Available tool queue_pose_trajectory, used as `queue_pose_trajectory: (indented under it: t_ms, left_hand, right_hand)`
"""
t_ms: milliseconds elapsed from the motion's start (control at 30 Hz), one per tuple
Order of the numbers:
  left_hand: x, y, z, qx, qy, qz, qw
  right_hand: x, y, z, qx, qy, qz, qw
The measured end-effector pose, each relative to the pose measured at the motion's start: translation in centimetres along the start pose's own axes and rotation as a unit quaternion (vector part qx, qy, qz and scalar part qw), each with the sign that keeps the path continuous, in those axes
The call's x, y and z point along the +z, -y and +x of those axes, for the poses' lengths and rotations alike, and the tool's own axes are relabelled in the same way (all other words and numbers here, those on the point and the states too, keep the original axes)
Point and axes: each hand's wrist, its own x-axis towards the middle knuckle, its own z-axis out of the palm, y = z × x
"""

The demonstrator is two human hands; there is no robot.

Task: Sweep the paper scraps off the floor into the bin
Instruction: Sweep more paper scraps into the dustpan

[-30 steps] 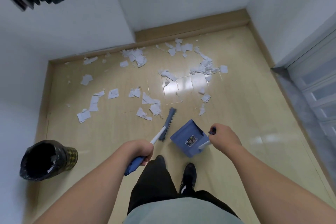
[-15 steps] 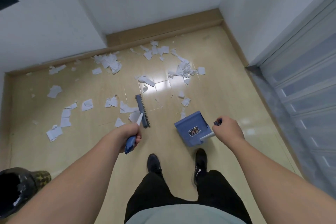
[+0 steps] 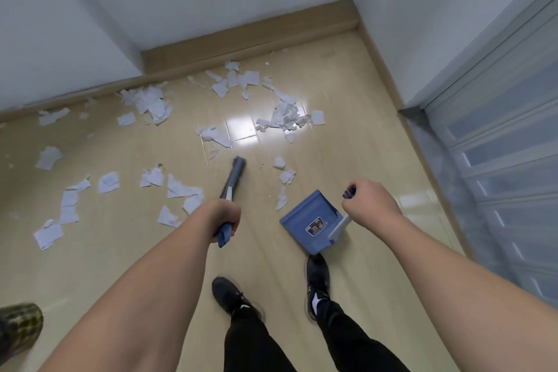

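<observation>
Both forearms are bare from the lower frame edge to the left hand [image 3: 225, 217] and the right hand [image 3: 370, 204]; no sleeve, watch or ring shows on either. The legs are clad in plain black trousers [image 3: 347, 332] of a close cut, which reach to the ankle. The feet wear black low-cut shoes: the left shoe [image 3: 226, 293] carries a small white mark near the laces, and the right shoe [image 3: 317, 275] shows a larger white patch at the instep, just beside the trouser hem.
</observation>
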Motion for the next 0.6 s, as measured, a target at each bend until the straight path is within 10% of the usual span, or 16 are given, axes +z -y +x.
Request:
queue_pose_trajectory:
  t_ms: [367,600]
  left_hand:
    - [0.1,-2.6,-4.1,-0.006,-0.037,-0.04,0.998]
    - [-1.0,-6.8,-3.1,-0.001,-0.061,0.14,0.988]
  right_hand:
    - [-1.6,-0.6,0.8,0.004,0.012,0.001,1.0]
    - [-0.7,-2.9,1.8,-0.002,0.025,-0.036,0.999]
